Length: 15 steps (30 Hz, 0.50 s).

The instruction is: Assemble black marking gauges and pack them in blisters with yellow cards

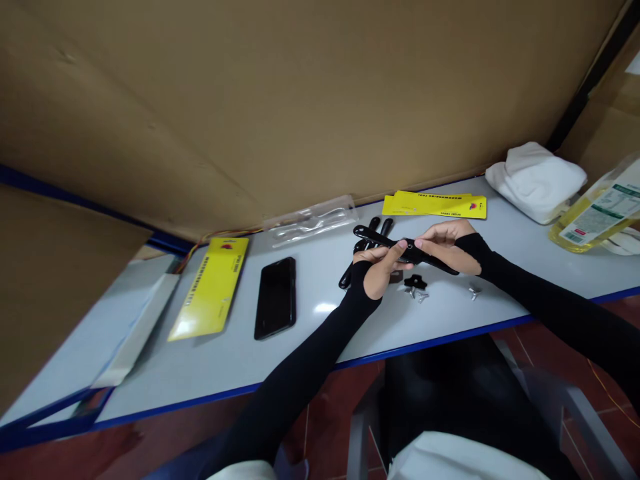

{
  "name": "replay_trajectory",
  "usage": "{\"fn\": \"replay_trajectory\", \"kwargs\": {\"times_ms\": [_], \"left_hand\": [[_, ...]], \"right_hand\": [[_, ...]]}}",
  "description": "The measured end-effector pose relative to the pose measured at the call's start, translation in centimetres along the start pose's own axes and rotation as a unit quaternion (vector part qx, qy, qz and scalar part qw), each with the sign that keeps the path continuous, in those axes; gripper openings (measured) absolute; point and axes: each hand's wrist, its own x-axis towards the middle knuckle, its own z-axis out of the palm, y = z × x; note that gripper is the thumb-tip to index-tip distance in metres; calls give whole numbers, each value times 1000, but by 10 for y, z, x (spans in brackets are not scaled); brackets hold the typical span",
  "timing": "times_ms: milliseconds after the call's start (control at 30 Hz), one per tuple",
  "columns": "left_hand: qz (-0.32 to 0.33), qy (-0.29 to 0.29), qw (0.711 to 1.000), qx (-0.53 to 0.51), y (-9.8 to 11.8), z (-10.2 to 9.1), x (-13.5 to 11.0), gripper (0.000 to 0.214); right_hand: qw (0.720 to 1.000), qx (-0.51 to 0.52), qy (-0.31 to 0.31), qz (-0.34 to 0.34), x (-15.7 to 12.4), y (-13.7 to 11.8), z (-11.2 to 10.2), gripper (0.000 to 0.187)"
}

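Both hands hold one black spokeshave (411,246) above the table, its long handles slanting down to the right. My left hand (376,268) is closed around the left side near the middle, thumb on top. My right hand (447,245) pinches it just right of the middle, its thumb close to the other. More black spokeshaves (386,227) lie behind and under my left hand, partly hidden. Below the held tool rest a small black clamp piece (415,282) and silver thumbscrews (423,297). Another silver thumbscrew (475,292) lies apart, to the right.
On the left are a yellow printed card (210,290) and a black phone (275,298). Clear plastic packaging (315,221) and more yellow cards (435,205) lie along the cardboard wall (300,100). A white cloth bundle (535,180) and a yellow-liquid bottle (595,217) stand right.
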Motion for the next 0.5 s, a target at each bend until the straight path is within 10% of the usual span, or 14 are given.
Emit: {"fn": "replay_trajectory", "kwargs": {"times_ms": [500], "left_hand": [[-55, 26, 998, -4, 14, 7, -9, 48]], "right_hand": [[1000, -3, 15, 9, -1, 5, 7, 44]]}}
